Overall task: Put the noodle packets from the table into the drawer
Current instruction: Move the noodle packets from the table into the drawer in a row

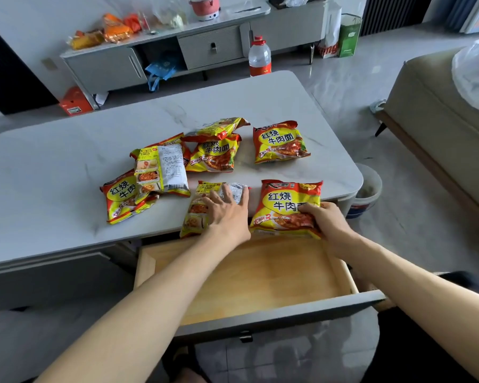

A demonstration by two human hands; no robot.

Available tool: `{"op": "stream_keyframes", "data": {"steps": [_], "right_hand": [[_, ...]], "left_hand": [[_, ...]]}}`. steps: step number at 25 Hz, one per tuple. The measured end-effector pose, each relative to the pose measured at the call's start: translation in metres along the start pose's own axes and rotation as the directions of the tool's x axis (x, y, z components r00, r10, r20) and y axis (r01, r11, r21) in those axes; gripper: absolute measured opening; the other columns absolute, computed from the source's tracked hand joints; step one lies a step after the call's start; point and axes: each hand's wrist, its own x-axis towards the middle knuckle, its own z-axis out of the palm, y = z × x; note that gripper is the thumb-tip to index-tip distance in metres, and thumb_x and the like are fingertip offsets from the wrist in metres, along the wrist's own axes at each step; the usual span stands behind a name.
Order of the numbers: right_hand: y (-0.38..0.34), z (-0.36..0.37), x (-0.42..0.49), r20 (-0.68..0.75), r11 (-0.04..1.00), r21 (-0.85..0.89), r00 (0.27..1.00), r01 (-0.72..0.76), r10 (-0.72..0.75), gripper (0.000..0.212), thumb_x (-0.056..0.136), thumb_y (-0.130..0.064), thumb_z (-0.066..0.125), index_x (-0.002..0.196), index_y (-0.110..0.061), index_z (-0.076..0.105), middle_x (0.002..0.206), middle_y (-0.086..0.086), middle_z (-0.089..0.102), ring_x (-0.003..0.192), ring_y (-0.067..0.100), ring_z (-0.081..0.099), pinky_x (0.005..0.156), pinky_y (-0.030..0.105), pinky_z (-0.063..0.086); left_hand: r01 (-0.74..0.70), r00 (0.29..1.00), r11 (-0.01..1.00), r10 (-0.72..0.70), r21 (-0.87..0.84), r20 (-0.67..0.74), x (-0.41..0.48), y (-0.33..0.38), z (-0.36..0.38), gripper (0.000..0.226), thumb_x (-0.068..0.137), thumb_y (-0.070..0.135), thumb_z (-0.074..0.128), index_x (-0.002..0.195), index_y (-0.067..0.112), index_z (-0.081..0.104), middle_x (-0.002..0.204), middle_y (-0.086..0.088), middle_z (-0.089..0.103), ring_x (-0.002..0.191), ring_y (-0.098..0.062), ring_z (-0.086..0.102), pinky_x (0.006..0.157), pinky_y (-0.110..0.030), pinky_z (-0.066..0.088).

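Several red-and-yellow noodle packets lie on the white marble table (67,167). My left hand (227,214) rests with fingers spread on a face-down packet (197,214) at the table's front edge. My right hand (327,219) grips the lower right corner of a face-up packet (285,205) that overhangs the edge. Further back lie a face-up packet (280,142), a pile of two (216,150), and two overlapping packets (155,172) at the left. Below the edge the wooden drawer (260,277) stands pulled out with nothing in it.
A white bucket (368,189) stands on the floor right of the table. A beige sofa (440,120) is at the far right. Behind the table sit a water bottle (259,58) and a grey cabinet (161,53) with snacks on top.
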Motion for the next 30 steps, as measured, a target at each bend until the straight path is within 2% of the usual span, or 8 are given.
{"op": "stream_keyframes", "data": {"steps": [4, 8, 14, 18, 21, 23, 26, 30], "right_hand": [[0.007, -0.057, -0.017, 0.110, 0.998, -0.059, 0.994, 0.023, -0.017, 0.023, 0.083, -0.016, 0.064, 0.106, -0.010, 0.067, 0.092, 0.009, 0.079, 0.079, 0.025, 0.075, 0.072, 0.036, 0.061], [0.009, -0.082, -0.029, 0.222, 0.976, -0.217, 0.975, 0.015, 0.034, 0.023, 0.083, -0.017, 0.064, 0.105, -0.015, 0.070, 0.093, 0.008, 0.079, 0.080, 0.024, 0.076, 0.061, 0.028, 0.060], [0.030, -0.052, -0.022, 0.160, 0.889, -0.439, 0.962, -0.133, 0.223, 0.026, 0.084, -0.025, 0.067, 0.103, -0.008, 0.068, 0.085, 0.008, 0.079, 0.076, 0.023, 0.077, 0.073, 0.033, 0.060], [0.048, -0.036, -0.017, 0.065, 0.870, -0.464, 0.972, -0.170, 0.225, 0.030, 0.083, -0.030, 0.070, 0.103, -0.008, 0.067, 0.084, 0.009, 0.078, 0.074, 0.023, 0.076, 0.070, 0.033, 0.061], [0.054, -0.037, -0.021, 0.033, 0.852, -0.490, 0.973, -0.185, 0.231, 0.027, 0.083, -0.031, 0.070, 0.101, -0.010, 0.068, 0.081, 0.007, 0.078, 0.070, 0.020, 0.076, 0.063, 0.030, 0.061], [0.051, -0.040, -0.020, 0.023, 0.794, -0.596, 0.986, -0.120, 0.166, 0.025, 0.083, -0.035, 0.069, 0.094, -0.013, 0.067, 0.076, 0.003, 0.075, 0.065, 0.017, 0.074, 0.055, 0.025, 0.056], [0.039, -0.044, -0.012, 0.062, 0.549, -0.829, 0.992, 0.111, -0.106, 0.019, 0.078, -0.042, 0.063, 0.076, -0.025, 0.055, 0.068, -0.003, 0.065, 0.059, 0.016, 0.063, 0.051, 0.027, 0.047], [0.038, -0.044, 0.009, 0.077, 0.402, -0.902, 0.974, 0.158, -0.211, 0.025, 0.079, -0.040, 0.060, 0.070, -0.023, 0.045, 0.058, -0.006, 0.050, 0.050, 0.013, 0.048, 0.044, 0.023, 0.031]], "left_hand": [[0.075, 0.997, 0.996, -0.077, 0.049, 0.032, 0.014, 0.013, 0.001, 0.103, 0.084, 0.029, 0.064, 0.154, 0.021, -0.010, 0.157, -0.036, -0.004, 0.135, -0.065, 0.019, 0.105, -0.072, 0.025], [0.113, 0.994, 0.988, -0.113, 0.102, -0.010, 0.018, 0.010, 0.001, 0.096, 0.089, 0.018, 0.058, 0.154, 0.012, -0.014, 0.153, -0.041, 0.011, 0.132, -0.053, 0.039, 0.103, -0.058, 0.039], [0.018, 0.982, 0.988, 0.012, 0.156, -0.190, -0.004, -0.015, -0.021, 0.093, 0.084, 0.008, 0.058, 0.155, 0.005, -0.002, 0.118, -0.026, 0.063, 0.092, -0.032, 0.065, 0.066, -0.035, 0.051], [-0.054, 0.957, 0.989, 0.013, -0.135, -0.291, -0.038, -0.033, -0.046, 0.084, 0.084, 0.005, 0.050, 0.155, 0.006, 0.004, 0.084, -0.017, 0.067, 0.060, -0.027, 0.052, 0.051, -0.031, 0.037], [-0.135, 0.978, 0.827, 0.022, -0.545, -0.209, -0.059, -0.028, -0.057, 0.088, 0.082, 0.015, 0.061, 0.153, 0.018, 0.010, 0.076, -0.015, 0.058, 0.054, -0.023, 0.048, 0.042, -0.030, 0.029], [-0.129, 0.991, 0.716, 0.069, -0.686, -0.114, -0.068, -0.020, -0.051, 0.089, 0.080, 0.018, 0.066, 0.151, 0.027, 0.013, 0.098, -0.022, 0.064, 0.057, -0.020, 0.051, 0.044, -0.030, 0.032], [-0.111, 0.994, 0.684, 0.089, -0.721, -0.068, -0.060, -0.006, -0.025, 0.089, 0.082, 0.015, 0.065, 0.151, 0.035, 0.013, 0.126, -0.022, 0.061, 0.067, -0.021, 0.059, 0.049, -0.028, 0.042], [-0.191, 0.975, 0.777, 0.081, -0.600, -0.205, -0.038, 0.032, 0.023, 0.084, 0.085, 0.005, 0.058, 0.152, 0.035, 0.018, 0.105, -0.018, 0.066, 0.067, -0.021, 0.059, 0.054, -0.029, 0.046]]}}
